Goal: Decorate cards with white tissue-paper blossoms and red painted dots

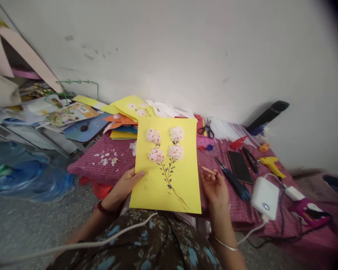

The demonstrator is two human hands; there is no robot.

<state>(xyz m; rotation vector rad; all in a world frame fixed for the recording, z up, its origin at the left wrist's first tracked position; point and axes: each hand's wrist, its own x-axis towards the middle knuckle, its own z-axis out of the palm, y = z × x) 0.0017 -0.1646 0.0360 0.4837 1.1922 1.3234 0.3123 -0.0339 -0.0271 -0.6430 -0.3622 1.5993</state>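
Note:
A yellow sheet of card is held up in front of me, over my lap and the front of the table. It bears several fluffy white-pink flower heads flecked with red, brown stems and small dark leaves. My left hand grips its left edge, thumb on the front and the other fingers hidden behind. Beside the right edge, my right hand lies palm up with loosely curled, parted fingers. A slim pinkish shape crosses its fingertips; I cannot make out whether it is a finger. A blue-handled cutter lies right of that hand.
On the checked tablecloth lie white scraps, black scissors, a phone, a yellow glue gun and a white power bank with cables. A second flower card rests behind. Large water bottles stand at left.

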